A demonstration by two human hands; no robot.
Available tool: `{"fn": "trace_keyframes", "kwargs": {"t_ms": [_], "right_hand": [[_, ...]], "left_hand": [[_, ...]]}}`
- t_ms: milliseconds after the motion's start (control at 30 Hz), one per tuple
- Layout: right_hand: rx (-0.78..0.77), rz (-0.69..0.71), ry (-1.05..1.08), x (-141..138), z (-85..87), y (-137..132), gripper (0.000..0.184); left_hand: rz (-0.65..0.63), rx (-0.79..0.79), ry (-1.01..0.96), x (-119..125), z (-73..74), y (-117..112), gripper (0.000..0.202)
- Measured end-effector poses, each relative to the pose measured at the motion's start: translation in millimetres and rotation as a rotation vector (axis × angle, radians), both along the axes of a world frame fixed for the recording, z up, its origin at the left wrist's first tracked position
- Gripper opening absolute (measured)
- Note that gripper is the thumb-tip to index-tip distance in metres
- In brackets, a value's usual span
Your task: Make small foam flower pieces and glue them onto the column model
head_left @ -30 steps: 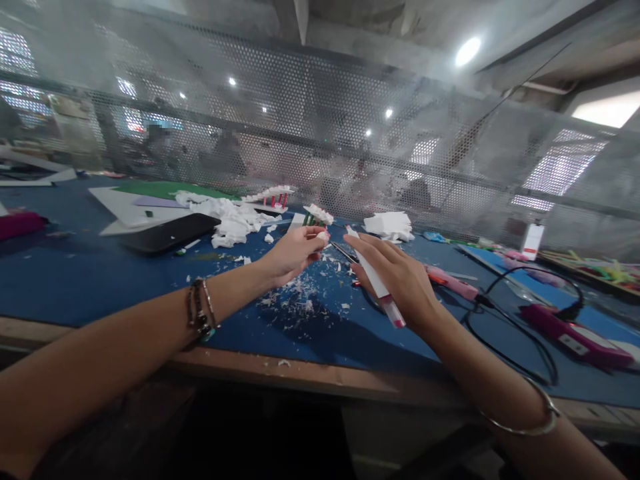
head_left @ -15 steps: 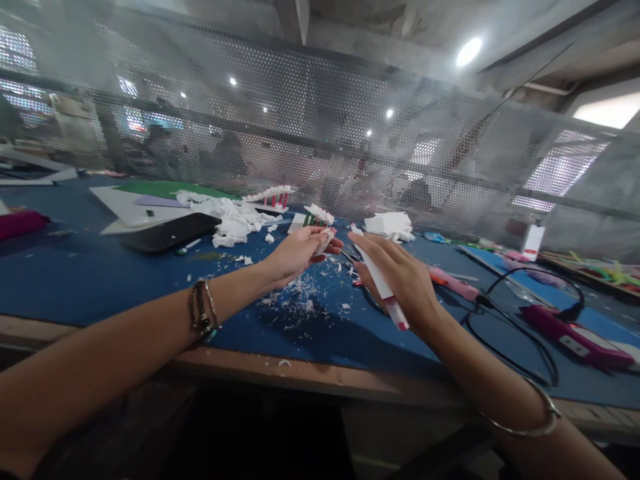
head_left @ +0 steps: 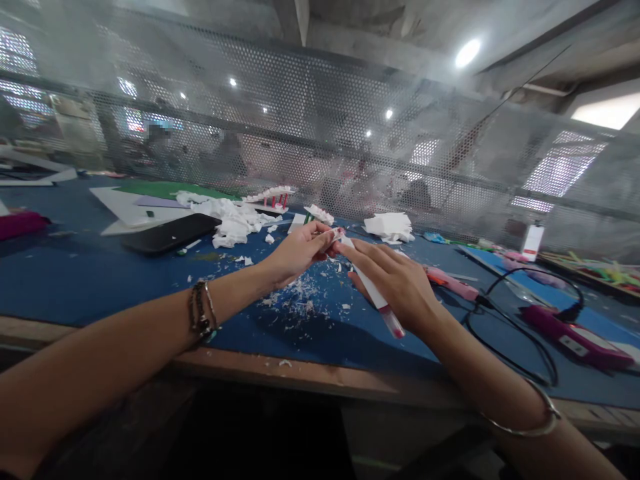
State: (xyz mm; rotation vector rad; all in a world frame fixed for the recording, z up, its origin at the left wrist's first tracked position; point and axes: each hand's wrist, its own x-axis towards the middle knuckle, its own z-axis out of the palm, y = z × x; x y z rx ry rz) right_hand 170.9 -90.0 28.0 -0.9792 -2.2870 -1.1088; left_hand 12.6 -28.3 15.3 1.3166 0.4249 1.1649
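Observation:
My left hand pinches a small white foam piece above the blue table. My right hand is wrapped round a white glue tube with a red end, held slanted, its tip touching the foam piece by my left fingertips. White foam shavings are scattered on the table under both hands. A little foam model on pink and green legs stands further back.
A black phone and crumpled white scraps lie at the left. A stack of white foam squares sits behind. A pink glue gun with a black cable lies at the right. A perforated mesh screen backs the table.
My right hand has brought the tube's tip leftward to the foam piece; my left hand has risen a little and moved right to meet it.

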Motion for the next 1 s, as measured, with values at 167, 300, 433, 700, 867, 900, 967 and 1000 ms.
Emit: {"fn": "trace_keyframes", "kwargs": {"t_ms": [167, 300, 433, 700, 867, 900, 967, 1000], "right_hand": [[0.091, -0.015, -0.025, -0.1, -0.5, 0.6, 0.028], [0.053, -0.065, -0.097, 0.7, -0.8, 1.9, 0.026], [0.052, -0.059, -0.11, 1.5, -1.2, 2.3, 0.022], [0.033, -0.078, -0.187, 2.4, -0.9, 0.7, 0.013], [0.018, -0.08, -0.209, 3.2, -0.7, 0.9, 0.012], [0.026, -0.08, -0.202, 3.3, -0.7, 1.0, 0.011], [0.034, -0.066, -0.213, 3.4, -1.0, 1.0, 0.01], [0.029, -0.06, -0.229, 3.4, -1.2, 1.2, 0.011]], "left_hand": [[-0.072, -0.086, -0.069, 1.0, 0.0, -0.1, 0.017], [-0.102, -0.096, -0.062, 0.9, 1.0, -1.3, 0.021], [-0.107, -0.1, -0.041, 0.5, 3.3, -4.2, 0.024], [-0.137, -0.095, 0.014, 0.5, 3.1, -4.5, 0.029], [-0.162, -0.089, 0.039, -0.9, 3.0, -3.5, 0.029], [-0.158, -0.096, 0.04, -1.2, 2.9, -3.4, 0.029], [-0.164, -0.101, 0.035, -1.6, 2.8, -3.4, 0.029], [-0.169, -0.1, 0.03, -1.5, 2.7, -3.4, 0.029]]}}
